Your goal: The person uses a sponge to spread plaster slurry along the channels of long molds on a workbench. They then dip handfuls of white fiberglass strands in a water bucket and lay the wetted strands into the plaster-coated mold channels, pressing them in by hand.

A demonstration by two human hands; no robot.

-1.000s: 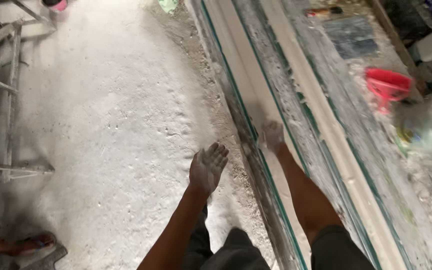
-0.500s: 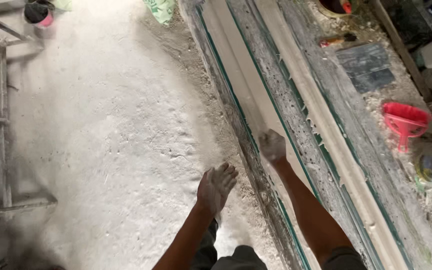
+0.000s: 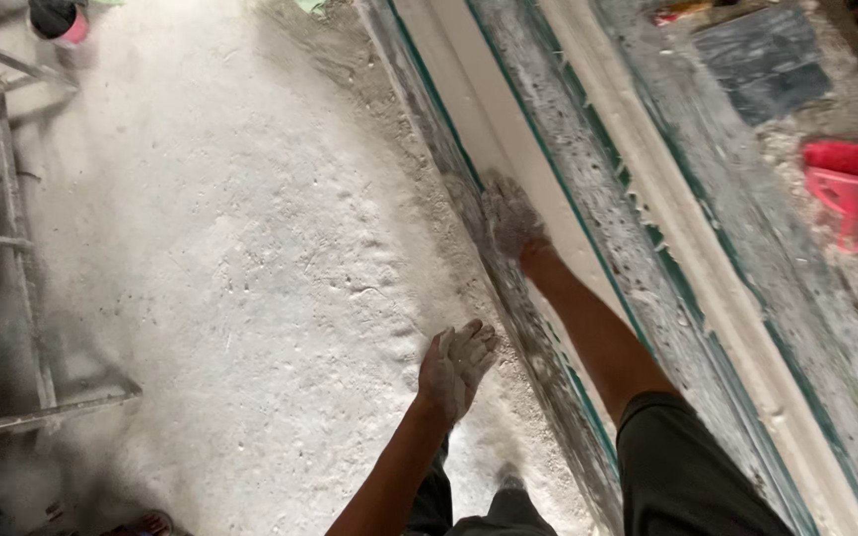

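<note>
- Head view: the right hand (image 3: 513, 220), coated in white dust, lies flat with fingers spread on the near edge of a long white moulding (image 3: 469, 94); it grips nothing.
- The moulding runs away from the right hand toward the top of the picture, lying along the near side of a long desk (image 3: 588, 189) streaked with white residue and edged by thin green lines.
- A second long white moulding (image 3: 667, 228) lies on the desk to the right of the right hand, parallel to the first and apart from it.
- The left hand (image 3: 456, 365), also dusted white, hangs open in the air over the floor (image 3: 211, 258), fingers loosely extended and empty; it is below and to the left of the right hand, near the desk's edge but not touching it.
- The floor to the left of both hands is covered in white powder.
- A red brush (image 3: 851, 184) lies on the far side of the desk, well to the right of the right hand.
- A dark flat slab (image 3: 762, 60) lies beyond the brush, near the top right.
- A metal frame (image 3: 12, 228) stands on the floor well to the left of the left hand.
- A dark cup (image 3: 57, 18) with a pink rim sits at the top left, well apart from both hands.
</note>
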